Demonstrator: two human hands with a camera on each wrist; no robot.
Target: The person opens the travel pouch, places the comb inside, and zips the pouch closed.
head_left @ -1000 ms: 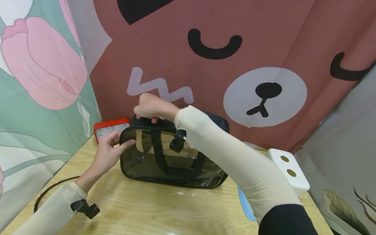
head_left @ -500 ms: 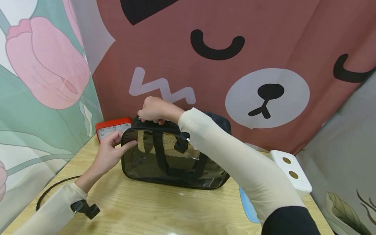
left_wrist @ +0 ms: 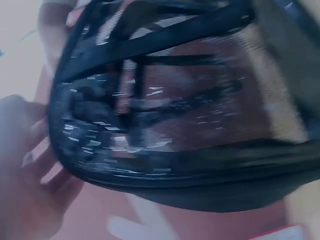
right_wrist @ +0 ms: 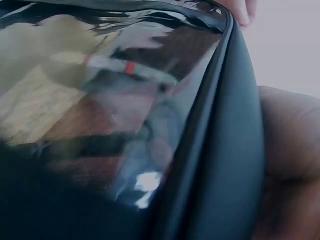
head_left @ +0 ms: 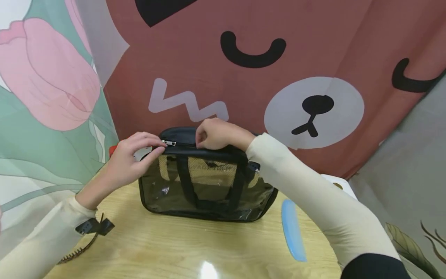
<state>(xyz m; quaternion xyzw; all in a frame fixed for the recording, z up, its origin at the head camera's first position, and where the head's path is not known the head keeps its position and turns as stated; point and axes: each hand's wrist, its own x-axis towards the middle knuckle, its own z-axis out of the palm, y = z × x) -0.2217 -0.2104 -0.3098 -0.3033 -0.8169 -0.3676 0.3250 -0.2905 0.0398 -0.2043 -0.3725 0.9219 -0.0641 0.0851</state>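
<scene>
A see-through smoky bag [head_left: 212, 190] with black trim and black handles stands upright on the table. Along its top runs a zipper, with a silver zipper pull [head_left: 169, 143] visible near the left end. My left hand [head_left: 127, 159] pinches the top left corner beside that pull, thumb in front and fingers above. Further right, my right hand [head_left: 219, 133] has curled fingers that pinch at the zipper line; what lies between its fingertips is hidden. In the left wrist view, the bag's clear panel [left_wrist: 185, 120] is blurred. The right wrist view shows its dark top edge [right_wrist: 225, 125].
A light blue comb [head_left: 293, 230] lies on the table [head_left: 167, 248] right of the bag. Behind my left hand, a red clock [head_left: 112, 150] is mostly covered. A white box [head_left: 343, 184] sits partly behind my right sleeve. A cord [head_left: 78, 252] lies below my left wrist.
My right hand has moved right along the bag's top, uncovering the silver pull. My left hand has risen from the bag's left side to its top left corner. The comb is more visible.
</scene>
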